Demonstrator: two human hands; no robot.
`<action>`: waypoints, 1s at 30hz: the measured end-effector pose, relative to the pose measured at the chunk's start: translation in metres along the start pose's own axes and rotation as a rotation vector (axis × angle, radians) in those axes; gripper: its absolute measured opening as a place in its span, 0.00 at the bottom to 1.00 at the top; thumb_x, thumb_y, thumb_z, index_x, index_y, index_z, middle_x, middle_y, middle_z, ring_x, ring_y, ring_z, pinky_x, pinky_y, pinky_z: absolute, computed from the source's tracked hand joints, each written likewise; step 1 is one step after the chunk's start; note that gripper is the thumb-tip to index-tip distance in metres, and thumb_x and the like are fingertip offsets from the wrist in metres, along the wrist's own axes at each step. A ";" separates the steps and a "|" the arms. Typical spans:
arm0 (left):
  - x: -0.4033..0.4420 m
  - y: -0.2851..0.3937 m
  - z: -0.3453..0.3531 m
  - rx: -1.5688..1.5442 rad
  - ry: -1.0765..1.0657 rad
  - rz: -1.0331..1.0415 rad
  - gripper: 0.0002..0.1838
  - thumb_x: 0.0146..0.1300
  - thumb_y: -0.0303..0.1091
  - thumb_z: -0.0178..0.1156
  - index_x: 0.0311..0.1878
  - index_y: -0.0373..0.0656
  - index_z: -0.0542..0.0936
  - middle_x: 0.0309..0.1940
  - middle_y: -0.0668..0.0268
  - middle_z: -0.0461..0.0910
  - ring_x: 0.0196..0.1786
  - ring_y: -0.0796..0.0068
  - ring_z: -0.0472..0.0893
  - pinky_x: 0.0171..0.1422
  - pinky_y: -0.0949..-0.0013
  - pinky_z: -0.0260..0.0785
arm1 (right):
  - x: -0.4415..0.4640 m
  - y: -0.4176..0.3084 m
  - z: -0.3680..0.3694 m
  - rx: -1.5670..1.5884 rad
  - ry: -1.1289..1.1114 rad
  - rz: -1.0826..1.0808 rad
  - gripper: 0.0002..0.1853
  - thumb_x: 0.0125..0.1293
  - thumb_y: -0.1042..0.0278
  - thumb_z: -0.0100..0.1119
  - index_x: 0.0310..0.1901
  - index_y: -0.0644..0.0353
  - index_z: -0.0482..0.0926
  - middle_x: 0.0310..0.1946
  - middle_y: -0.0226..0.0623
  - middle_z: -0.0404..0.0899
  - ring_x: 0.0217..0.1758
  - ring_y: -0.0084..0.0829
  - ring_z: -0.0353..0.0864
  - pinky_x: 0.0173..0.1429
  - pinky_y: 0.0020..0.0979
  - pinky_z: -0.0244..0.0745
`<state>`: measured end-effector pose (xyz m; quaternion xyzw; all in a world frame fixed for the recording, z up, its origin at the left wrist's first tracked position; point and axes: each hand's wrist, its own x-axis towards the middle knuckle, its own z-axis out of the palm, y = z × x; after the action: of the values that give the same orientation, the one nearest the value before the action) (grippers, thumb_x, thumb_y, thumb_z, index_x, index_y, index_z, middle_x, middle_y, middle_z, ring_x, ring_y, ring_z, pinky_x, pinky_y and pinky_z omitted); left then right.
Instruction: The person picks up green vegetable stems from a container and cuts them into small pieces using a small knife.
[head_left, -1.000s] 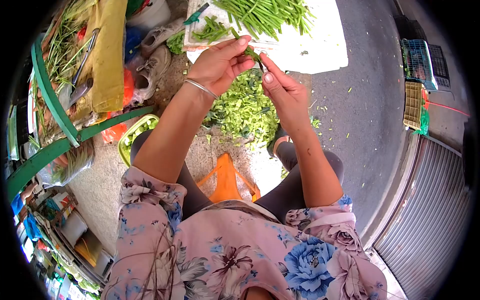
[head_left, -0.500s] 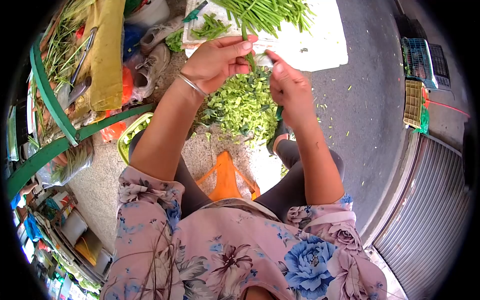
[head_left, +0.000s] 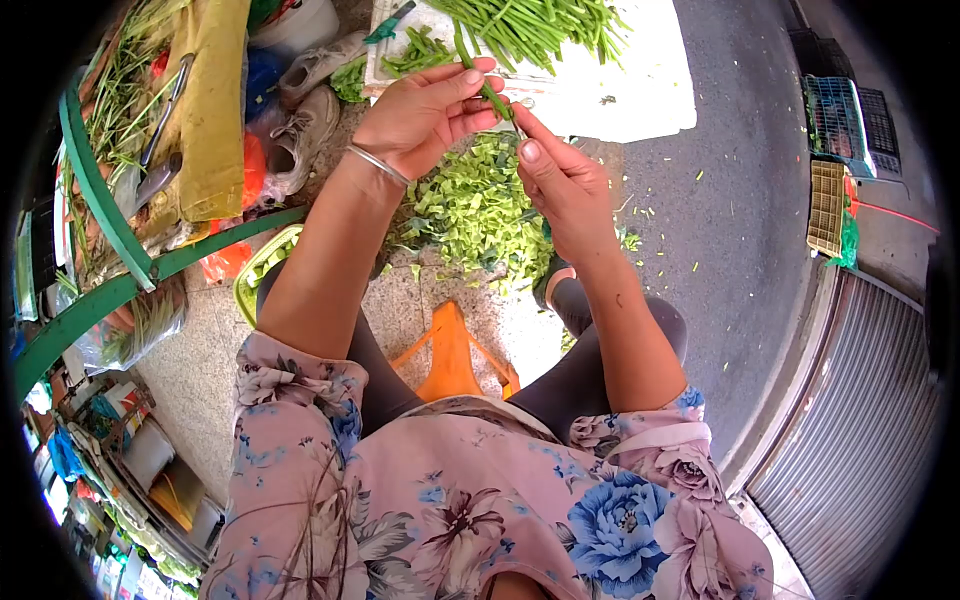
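At the near edge of the white desk [head_left: 650, 95], left fingers [head_left: 472, 77] pinch a thin green stalk [head_left: 494, 97]; right fingers [head_left: 531, 153] grip maybe a shiny knife [head_left: 519, 131]. Stalk seems light, bendy: hold its middle softly.

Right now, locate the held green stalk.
In the head view, upper centre, the green stalk is in the left hand, its lower end by the right hand.

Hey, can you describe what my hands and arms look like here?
Your left hand and right hand are bare, without gloves. A slim silver-coloured bangle circles your left wrist; your right forearm has a small dark mark. Your pink floral sleeves end around the elbows.
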<state>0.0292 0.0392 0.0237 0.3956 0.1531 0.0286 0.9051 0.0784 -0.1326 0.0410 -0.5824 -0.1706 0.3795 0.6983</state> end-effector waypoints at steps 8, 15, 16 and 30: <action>-0.001 0.000 0.002 0.034 -0.011 -0.018 0.17 0.63 0.33 0.51 0.54 0.38 0.69 0.41 0.67 0.76 0.38 0.82 0.75 0.43 0.80 0.71 | 0.001 -0.004 -0.006 0.056 -0.001 0.098 0.17 0.62 0.66 0.52 0.53 0.58 0.71 0.19 0.16 0.62 0.19 0.10 0.54 0.21 0.14 0.49; -0.005 0.004 0.005 0.055 -0.035 -0.056 0.17 0.63 0.32 0.50 0.55 0.38 0.68 0.44 0.64 0.75 0.46 0.74 0.76 0.47 0.77 0.71 | 0.014 -0.008 -0.030 0.261 0.421 0.042 0.20 0.64 0.59 0.48 0.55 0.59 0.69 0.14 0.18 0.58 0.15 0.11 0.51 0.17 0.15 0.46; -0.005 0.004 0.005 0.054 -0.037 -0.055 0.17 0.63 0.32 0.50 0.55 0.38 0.68 0.44 0.64 0.75 0.46 0.74 0.76 0.47 0.77 0.71 | 0.012 -0.009 -0.028 0.172 0.351 0.029 0.20 0.64 0.59 0.49 0.55 0.59 0.69 0.14 0.18 0.58 0.15 0.11 0.51 0.17 0.16 0.46; 0.001 -0.002 0.001 -0.040 -0.001 0.003 0.16 0.64 0.29 0.46 0.54 0.35 0.67 0.47 0.60 0.74 0.50 0.73 0.74 0.52 0.75 0.70 | 0.000 0.001 -0.002 0.006 0.018 0.047 0.18 0.60 0.67 0.56 0.53 0.57 0.72 0.25 0.16 0.70 0.24 0.09 0.59 0.27 0.13 0.55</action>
<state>0.0304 0.0372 0.0221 0.3776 0.1516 0.0330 0.9129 0.0795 -0.1344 0.0400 -0.5875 -0.1492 0.3910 0.6925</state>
